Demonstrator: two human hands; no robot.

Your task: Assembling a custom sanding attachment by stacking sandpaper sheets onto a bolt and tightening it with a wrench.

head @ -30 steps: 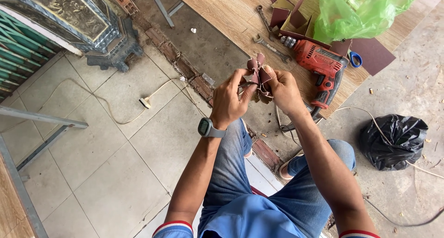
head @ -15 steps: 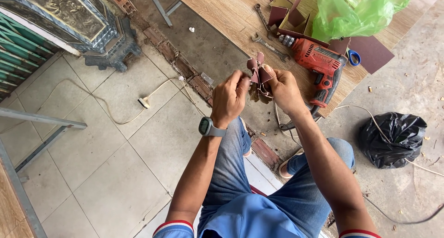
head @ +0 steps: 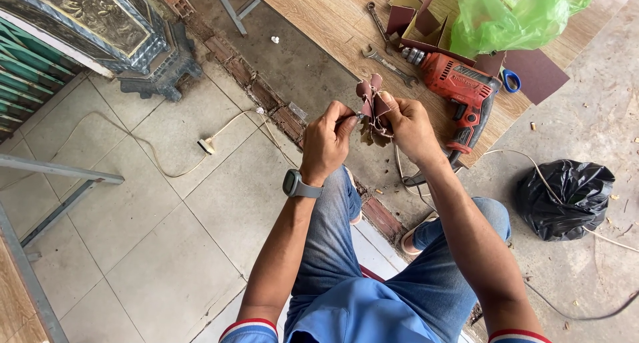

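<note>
Both hands meet in front of me over a small bundle of reddish-brown sandpaper flaps (head: 371,106). My right hand (head: 411,126) grips the bundle from the right side. My left hand (head: 327,143), with a grey watch on its wrist, pinches a thin metal stem at the bundle's left edge. The folded flaps stick up and down between the fingers. My knees in blue jeans are below the hands.
A red electric drill (head: 459,83) lies on a wooden board (head: 319,10) beyond the hands, with two spanners (head: 389,63), blue-handled scissors (head: 511,82), dark sandpaper sheets and a green plastic bag (head: 519,13). A black bag (head: 566,196) lies right. A white cable (head: 206,145) crosses the tiles.
The hands and bundle stay in nearly the same place; my left fingers have shifted slightly on the bundle's left edge.
</note>
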